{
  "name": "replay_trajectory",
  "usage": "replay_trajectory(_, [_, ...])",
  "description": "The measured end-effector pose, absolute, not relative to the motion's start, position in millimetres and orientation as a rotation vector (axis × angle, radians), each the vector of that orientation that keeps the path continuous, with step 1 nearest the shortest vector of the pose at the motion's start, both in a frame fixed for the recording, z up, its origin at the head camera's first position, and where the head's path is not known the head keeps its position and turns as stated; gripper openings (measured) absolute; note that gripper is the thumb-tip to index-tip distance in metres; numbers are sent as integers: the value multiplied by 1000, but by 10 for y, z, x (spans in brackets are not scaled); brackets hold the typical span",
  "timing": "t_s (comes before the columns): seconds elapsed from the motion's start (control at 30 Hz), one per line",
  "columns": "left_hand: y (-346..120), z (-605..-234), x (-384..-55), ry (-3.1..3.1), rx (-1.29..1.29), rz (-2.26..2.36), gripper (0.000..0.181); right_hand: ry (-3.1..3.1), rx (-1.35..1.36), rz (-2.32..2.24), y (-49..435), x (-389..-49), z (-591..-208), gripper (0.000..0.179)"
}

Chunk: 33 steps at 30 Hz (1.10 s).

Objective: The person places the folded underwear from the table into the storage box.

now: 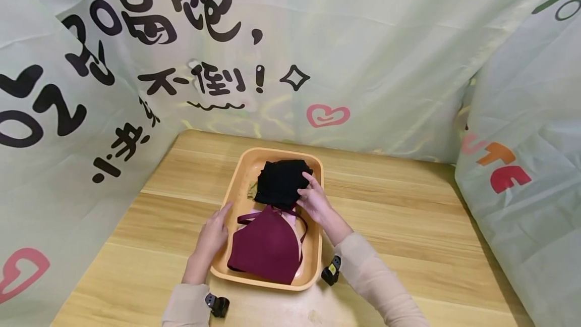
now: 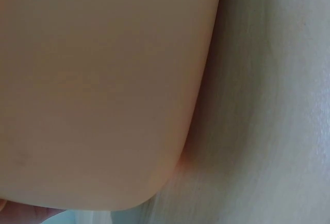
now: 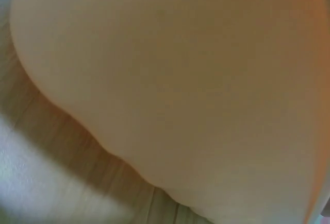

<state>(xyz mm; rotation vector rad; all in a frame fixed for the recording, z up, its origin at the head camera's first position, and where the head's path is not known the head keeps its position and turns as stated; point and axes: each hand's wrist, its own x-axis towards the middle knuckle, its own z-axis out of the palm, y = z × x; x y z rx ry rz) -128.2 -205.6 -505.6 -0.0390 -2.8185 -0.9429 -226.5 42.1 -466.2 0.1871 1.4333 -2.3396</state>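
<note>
An orange-tan plastic tray (image 1: 242, 165) with rounded corners stands on the table. In its front half lies a burgundy bra (image 1: 265, 246), cups up, its straps looped behind it. A folded black garment (image 1: 281, 183) rests in the back half, with a bit of olive-yellow cloth (image 1: 251, 191) showing beside it. My left hand (image 1: 213, 231) touches the tray's left rim. Over the tray's right side, my right hand (image 1: 314, 201) touches the right edge of the black garment, fingers spread. Smooth tan surfaces fill both wrist views, so neither shows the fingers' contact clearly.
The wooden table (image 1: 386, 226) extends on both sides of the tray. A printed cloth curtain (image 1: 386, 64) hangs behind it, and more cloth closes in the left and right sides. A black wrist camera (image 1: 218, 305) sits at my left sleeve, another camera (image 1: 332, 270) at my right.
</note>
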Motion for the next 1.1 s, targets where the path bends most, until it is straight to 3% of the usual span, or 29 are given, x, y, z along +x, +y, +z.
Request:
replay_trajectory(0.57, [-2066, -5085, -1307, -2726, -130, -948, 63, 1766, 171, -2114, 597, -2317, -4690, 60])
replay_trajectory(1.1, [-2254, -5121, -1409, -2813, 3, -1295, 61, 1728, 94, -2174, 643, -2030, -4608, 55])
